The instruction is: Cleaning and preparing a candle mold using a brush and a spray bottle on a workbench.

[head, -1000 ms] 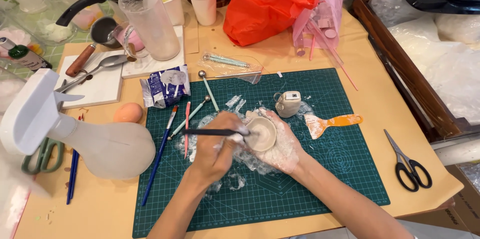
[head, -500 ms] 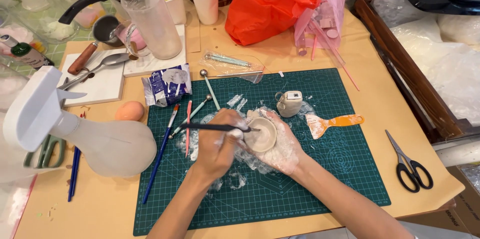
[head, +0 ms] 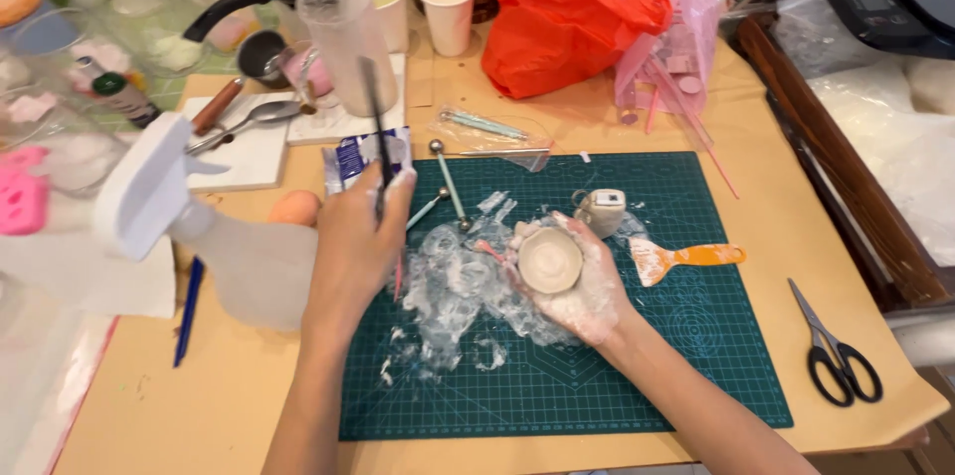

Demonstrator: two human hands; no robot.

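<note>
Fingers of right hand [head: 587, 281] are cupping bowl [head: 549, 260] over mat [head: 696, 376]; left hand [head: 358, 236] is gripping what looks like a brush [head: 374, 107] at mat's left edge.

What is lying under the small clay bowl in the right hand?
The small clay bowl rests on the clay-smeared right hand. Below are crumpled clear plastic film and the green cutting mat. The palm itself is covered.

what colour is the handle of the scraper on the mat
Orange, on the scraper right of the right hand; clearest in the head view.

Tan paper-covered table [head: 796, 236], dark wood rail [head: 846, 187] at right, even bright light, cluttered w/ supplies
</note>
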